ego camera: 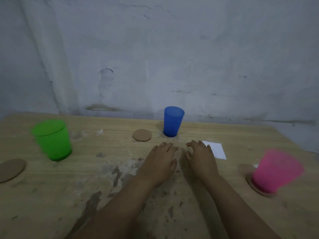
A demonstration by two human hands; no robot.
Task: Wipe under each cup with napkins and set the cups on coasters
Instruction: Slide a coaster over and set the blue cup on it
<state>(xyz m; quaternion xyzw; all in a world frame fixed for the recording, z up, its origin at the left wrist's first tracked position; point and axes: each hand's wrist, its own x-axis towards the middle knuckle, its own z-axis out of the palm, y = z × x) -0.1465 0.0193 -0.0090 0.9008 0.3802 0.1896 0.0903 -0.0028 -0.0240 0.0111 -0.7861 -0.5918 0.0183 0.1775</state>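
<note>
Three plastic cups stand on the wooden table [51,195]. The blue cup [173,121] is at the back middle, directly on the wood, with a round cardboard coaster [142,135] just left of it. At the left, the green cup [52,139] also stands on bare wood, and another coaster [10,169] lies at the left edge. On the right, the pink cup [274,171] sits on a coaster [253,185]. My left hand [160,163] and my right hand [201,157] lie palm down, fingers relaxed, in front of the blue cup. A white napkin [218,150] lies by my right hand's fingers, partly under them.
A stained grey wall [155,57] rises straight behind the table's back edge. The tabletop is scuffed, with dark worn patches [117,175] near the middle and front. The table's right edge slants close behind the pink cup.
</note>
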